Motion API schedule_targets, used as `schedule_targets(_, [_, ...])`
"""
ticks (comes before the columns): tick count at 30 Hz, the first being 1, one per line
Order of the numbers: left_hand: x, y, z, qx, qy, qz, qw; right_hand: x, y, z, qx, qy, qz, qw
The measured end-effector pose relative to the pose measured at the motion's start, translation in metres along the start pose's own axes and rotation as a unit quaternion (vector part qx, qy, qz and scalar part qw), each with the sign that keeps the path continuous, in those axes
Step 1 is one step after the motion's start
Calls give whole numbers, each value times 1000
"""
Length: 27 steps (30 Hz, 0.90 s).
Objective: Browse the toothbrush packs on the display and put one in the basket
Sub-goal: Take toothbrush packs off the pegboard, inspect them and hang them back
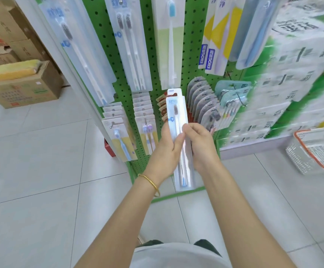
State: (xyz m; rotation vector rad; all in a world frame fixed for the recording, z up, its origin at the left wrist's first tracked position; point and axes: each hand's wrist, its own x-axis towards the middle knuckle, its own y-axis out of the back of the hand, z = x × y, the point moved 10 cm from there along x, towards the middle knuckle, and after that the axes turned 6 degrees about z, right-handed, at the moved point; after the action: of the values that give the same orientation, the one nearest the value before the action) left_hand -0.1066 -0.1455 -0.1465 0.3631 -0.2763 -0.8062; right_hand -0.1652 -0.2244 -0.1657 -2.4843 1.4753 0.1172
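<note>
**Head view: toothbrush pack held in both hands before the pegboard**

The head camera looked down on a long clear toothbrush pack (178,132) held upright between two hands, in front of the lower rows of the green pegboard display (194,35). The pack held one white-handled brush with a dark bristle head near the top and a blue tip at the bottom. A second card edge showed just behind its top, so whether one pack or two were in hand could not be told. The left hand (167,149) clasped the pack's left edge, thumb lying across the front. The right hand (200,146) closed on the right edge, fingers curled over the front near the middle. A gold bangle (150,182) circled the left wrist.

Around the pack hung more toothbrush packs: tall single and twin packs above, shorter stacked cards on hooks below. To the right stood shelves of blurred white-and-green wrapped goods. A white mesh basket with an orange rim (316,151) sat on the tiled floor, well apart from the hands. Cardboard boxes (23,88) were stacked at far left.
</note>
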Motion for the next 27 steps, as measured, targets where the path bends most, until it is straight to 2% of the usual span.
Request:
schedule_targets(3, [-10,-11,-2,40,-26,-70,996,8,8,6,25,-43,26,998])
schedule_targets(7, [-26,-16,-1,60,-35,-133,989,15,19,8,42,-57,72,995])
schedule_targets(11, [-36,-7,-1,129,-7,-106,986,17,23,11,42,-58,99,993])
schedule_targets(13, [-39,-8,-1,170,-21,-116,978,19,26,13,47,-60,111,991])
schedule_targets(17, [-43,-15,-12,202,0,-155,967,17,17,21,57,-89,70,992])
schedule_targets(22, [-50,-26,-24,133,56,-191,971,7,1,27,147,-150,-8,978])
schedule_targets(25, [-50,-20,-34,156,69,-189,967,6,2,23,85,-99,-10,991])
schedule_targets(27, [-50,-15,-40,111,94,-182,972,4,5,21,29,-71,-8,997])
